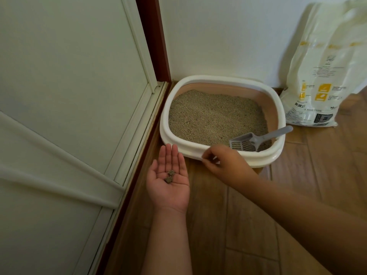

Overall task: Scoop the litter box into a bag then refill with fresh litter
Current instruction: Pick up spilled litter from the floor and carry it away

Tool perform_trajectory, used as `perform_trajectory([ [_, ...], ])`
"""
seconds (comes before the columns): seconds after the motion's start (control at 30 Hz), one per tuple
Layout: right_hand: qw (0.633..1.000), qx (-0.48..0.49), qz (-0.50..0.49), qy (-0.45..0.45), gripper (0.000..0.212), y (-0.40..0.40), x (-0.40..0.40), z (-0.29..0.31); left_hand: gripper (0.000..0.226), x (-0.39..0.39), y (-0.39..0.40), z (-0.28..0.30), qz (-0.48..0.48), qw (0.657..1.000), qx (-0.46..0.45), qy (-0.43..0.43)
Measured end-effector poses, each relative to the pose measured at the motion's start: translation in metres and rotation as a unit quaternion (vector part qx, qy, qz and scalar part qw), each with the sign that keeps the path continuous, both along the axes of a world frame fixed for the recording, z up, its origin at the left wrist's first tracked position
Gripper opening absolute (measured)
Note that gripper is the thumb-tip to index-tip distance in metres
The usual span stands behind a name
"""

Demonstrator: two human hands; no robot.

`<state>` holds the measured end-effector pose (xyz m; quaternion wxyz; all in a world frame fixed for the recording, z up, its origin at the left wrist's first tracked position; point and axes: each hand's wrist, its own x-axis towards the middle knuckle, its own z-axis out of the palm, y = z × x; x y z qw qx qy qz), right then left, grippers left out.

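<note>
Litter box point(222, 81) sits on the wood floor point(248, 215) in the middle of the frame, in the corner by the white wall point(228, 36) and the door point(69, 76). Gray litter point(214, 118) fills it. A gray scoop point(258, 140) lies inside at the lower right, its handle resting on the rim.

The left hand point(168, 181) is held flat, palm up, just below the box, fingers straight, with two small clumps point(169, 176) lying on the palm. The right hand point(224, 159) reaches over the near rim with its fingers curled in a pinch; I cannot tell if it holds anything.

A big white litter bag point(325, 76) leans on the wall at the upper right.

It would be best to keep the left palm level so the clumps do not roll off, and to pick gently so they do not crumble. I see no trash bag.
</note>
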<state>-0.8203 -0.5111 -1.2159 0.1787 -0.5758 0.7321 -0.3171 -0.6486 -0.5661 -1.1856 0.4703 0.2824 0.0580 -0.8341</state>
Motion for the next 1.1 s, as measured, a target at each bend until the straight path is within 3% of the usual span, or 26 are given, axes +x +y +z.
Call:
perform_trajectory([
  [0.13, 0.994, -0.075, 0.07, -0.022, 0.012, 0.005, 0.01, 0.051, 0.042, -0.011, 0.011, 0.001, -0.02, 1.0, 0.001, 0.001],
  [0.3, 0.99, -0.089, 0.101, -0.033, 0.015, 0.011, 0.029, 0.059, 0.047, -0.025, 0.019, 0.001, -0.051, 0.998, -0.017, 0.018],
  [0.5, 0.99, -0.106, 0.072, -0.064, 0.02, 0.019, 0.033, 0.053, 0.045, -0.028, 0.024, 0.001, -0.06, 0.997, -0.024, 0.041],
  [0.63, 0.974, -0.119, -0.024, -0.19, 0.015, 0.027, 0.02, 0.046, 0.041, -0.027, 0.024, 0.006, -0.032, 0.998, -0.003, 0.06],
  [0.7, 0.972, -0.084, -0.069, -0.209, 0.013, 0.035, 0.006, 0.026, 0.04, -0.025, 0.02, 0.007, -0.022, 0.998, -0.003, 0.062],
  [0.83, 0.976, 0.118, -0.094, -0.155, 0.015, 0.064, -0.024, -0.035, 0.039, -0.017, 0.013, 0.009, -0.014, 0.998, -0.013, 0.061],
  [1.0, 0.946, 0.259, -0.157, -0.111, 0.062, 0.098, -0.044, -0.102, 0.04, -0.01, 0.008, 0.012, -0.01, 0.999, -0.012, 0.05],
  [1.1, 0.94, 0.305, -0.137, -0.062, 0.082, 0.097, -0.039, -0.12, 0.04, -0.006, 0.006, 0.012, -0.012, 0.999, -0.011, 0.042],
])
